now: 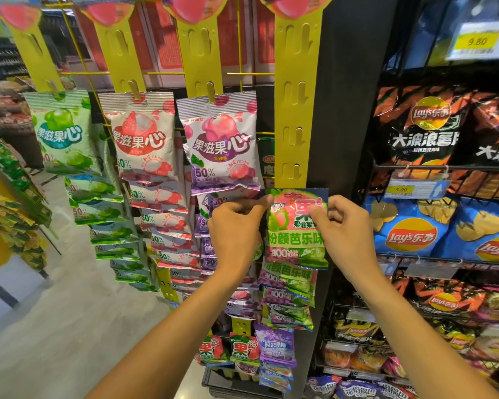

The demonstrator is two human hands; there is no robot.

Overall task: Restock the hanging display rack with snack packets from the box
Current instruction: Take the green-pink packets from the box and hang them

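A green and pink snack packet is held up against the lower part of the rightmost yellow hanging strip, its top edge just under the strip's lowest free tab and directly above a column of matching packets already hung below. The left hand pinches the packet's upper left corner between thumb and curled fingers; the right hand pinches the upper right side, thumb across the front of the printing. The step in hand looks like hooking this packet onto the strip: the header sits at tab level but I cannot tell whether the hole has caught yet. The next move calls for lining the header hole up with the tab, pressing it on and letting the packet hang free. Several tabs higher on this strip are bare, so there is more to fill. To the left, three other strips carry green, red and purple packets; crisp bags fill the wire shelves at right. The box is not in view.
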